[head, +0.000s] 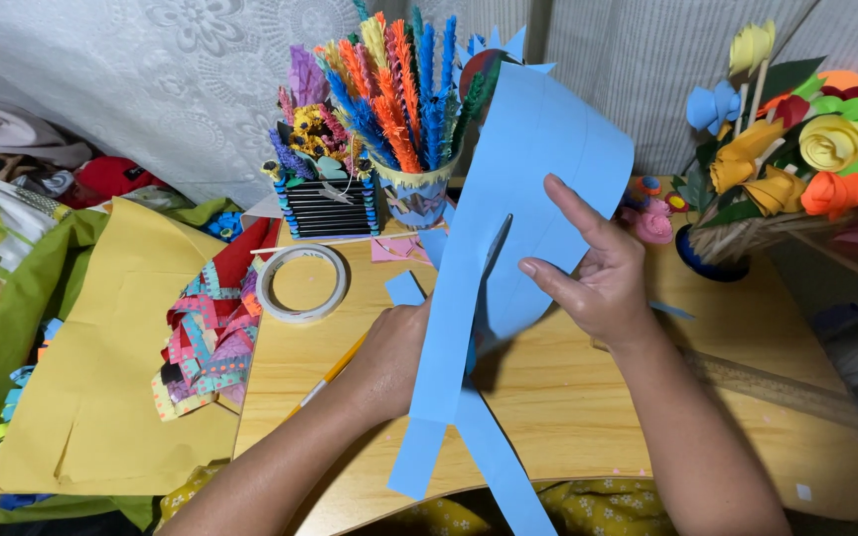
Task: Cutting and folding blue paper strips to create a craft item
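My right hand [598, 273] pinches the right side of a large blue paper sheet [538, 149] and holds it upright above the wooden table [568, 407]. Cut strips of the sheet [439, 337] hang down toward the front edge. My left hand [389, 347] sits behind these strips, partly hidden, closed on scissors. Their dark blade [496, 246] shows against the sheet, pointing up along a cut.
A roll of clear tape [302, 283] and a yellow pencil [330, 377] lie left of my hands. Yellow paper [101, 347] and patterned folded strips [206, 337] lie at far left. A cup of paper feathers [414, 99], a paper bouquet [806, 149] and a ruler [777, 385] are nearby.
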